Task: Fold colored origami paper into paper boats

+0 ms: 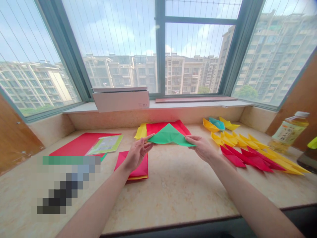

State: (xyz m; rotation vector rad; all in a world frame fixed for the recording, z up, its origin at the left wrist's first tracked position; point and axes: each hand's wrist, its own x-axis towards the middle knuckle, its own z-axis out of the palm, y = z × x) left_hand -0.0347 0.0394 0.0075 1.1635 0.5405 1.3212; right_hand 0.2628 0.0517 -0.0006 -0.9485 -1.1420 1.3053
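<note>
Before the window (160,46), the left hand (137,152) and right hand (201,148) are pinching a folded green paper (170,136) by opposite ends, apparently keeping it spread, its peak pointing window-ward.

Before me, an oblong white cardboard box (121,100) rests on the pale sill (183,105); at right, a white-capped clear plastic bottle (288,132)

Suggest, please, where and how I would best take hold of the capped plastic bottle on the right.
I would grip the bottle around its upper body, below the white cap, coming from above with the right hand once it is free of the green folded paper. It stands cap up, and yellow paper boats lie close to its base, so a low approach might disturb them.
</note>
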